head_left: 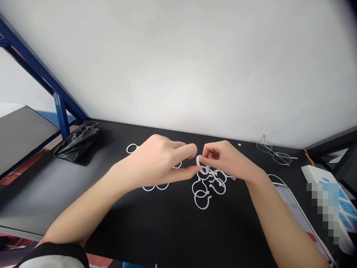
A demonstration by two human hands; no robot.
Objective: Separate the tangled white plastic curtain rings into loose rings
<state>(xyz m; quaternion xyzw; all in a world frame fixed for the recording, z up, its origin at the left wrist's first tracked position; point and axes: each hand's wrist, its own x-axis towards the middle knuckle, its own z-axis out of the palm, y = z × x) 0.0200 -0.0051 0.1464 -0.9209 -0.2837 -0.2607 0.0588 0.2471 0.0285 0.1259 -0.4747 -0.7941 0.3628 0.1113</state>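
My right hand (pixel 223 158) pinches a white plastic ring (pixel 198 161) between thumb and fingertips, above the pile. My left hand (pixel 164 158) is beside it, with thumb and forefinger apart around the ring's left side. The left thumb tip is close to the ring; whether they touch I cannot tell. Below my right hand lies a loose pile of white open plastic rings (pixel 201 201) with small eyelets, some overlapping. Under and around my left hand lie more white rings (pixel 162 188), partly hidden by it. Another ring (pixel 132 148) shows at the far left of that group.
Everything lies on a black table (pixel 167 230) against a pale wall. A crumpled black plastic bag (pixel 79 143) sits at the left. On the right are eyeglasses (pixel 275 153), a phone (pixel 298 214) partly behind my right forearm, and a white-and-blue power strip (pixel 320 176).
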